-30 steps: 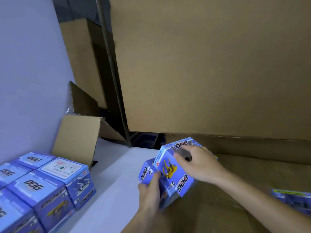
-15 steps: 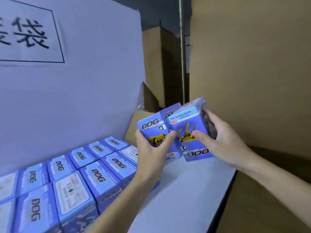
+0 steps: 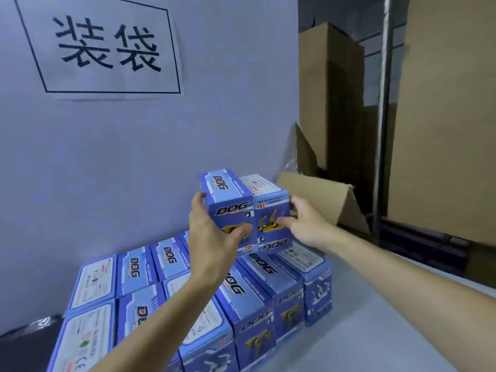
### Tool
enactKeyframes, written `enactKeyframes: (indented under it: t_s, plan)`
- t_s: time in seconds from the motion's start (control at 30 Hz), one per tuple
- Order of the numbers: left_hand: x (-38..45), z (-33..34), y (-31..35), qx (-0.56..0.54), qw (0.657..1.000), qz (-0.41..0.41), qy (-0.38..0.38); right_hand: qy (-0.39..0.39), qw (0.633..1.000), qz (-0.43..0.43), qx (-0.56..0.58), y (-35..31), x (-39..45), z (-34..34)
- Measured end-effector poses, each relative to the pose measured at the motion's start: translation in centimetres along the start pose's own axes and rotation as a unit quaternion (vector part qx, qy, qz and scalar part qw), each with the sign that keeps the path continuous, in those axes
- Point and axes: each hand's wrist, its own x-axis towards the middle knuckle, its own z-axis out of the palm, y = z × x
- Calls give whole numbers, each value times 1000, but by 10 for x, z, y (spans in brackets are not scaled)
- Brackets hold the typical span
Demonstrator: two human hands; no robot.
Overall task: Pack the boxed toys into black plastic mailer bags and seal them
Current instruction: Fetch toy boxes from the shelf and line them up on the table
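Observation:
Two blue boxed dog toys are held side by side in the air above a block of the same boxes. My left hand grips the left box, thumb across its front. My right hand grips the right box, which is upside down, thumb on its yellow dog picture. Several more blue toy boxes lie packed in rows on the white table, right under the held pair. A dark edge of a black plastic bag shows at the lower left.
A white board with a printed sign stands behind the boxes. An open brown carton sits at the table's back right corner. Tall cardboard cartons and a metal pole rise on the right, beyond the table edge.
Both hands lifted the two boxes from the right side and carried them left, over the rows of boxes. The view swung left and the sign came into sight.

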Motion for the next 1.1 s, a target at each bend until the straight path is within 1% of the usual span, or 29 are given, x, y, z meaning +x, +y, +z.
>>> enactKeyframes:
  t_s: [0.13,0.4,0.47,0.63,0.7,0.77,0.87,0.97,1.1]
  plan:
    - [24,9,-22,98,995,5,12,-13,999,44,20,24,32,22]
    - [42,22,-60,149,985,-80,18,-29,998,60,18,43,78,46]
    - [44,24,-67,161,983,-82,22,-25,998,59,12,46,84,49]
    - [43,29,-65,223,971,-82,4,-34,997,65,3,50,84,46]
    - [37,29,-57,253,966,-59,14,-36,997,61,-19,50,77,42]
    - [27,30,-45,282,958,-22,41,-28,996,62,-55,46,64,33]
    - [9,31,-22,261,963,45,57,-20,991,78,-110,35,37,11]
    - [-9,36,1,213,971,103,31,-22,982,94,-165,20,4,-21]
    - [-46,58,35,132,980,139,-57,-31,965,120,-232,-3,-55,-79]
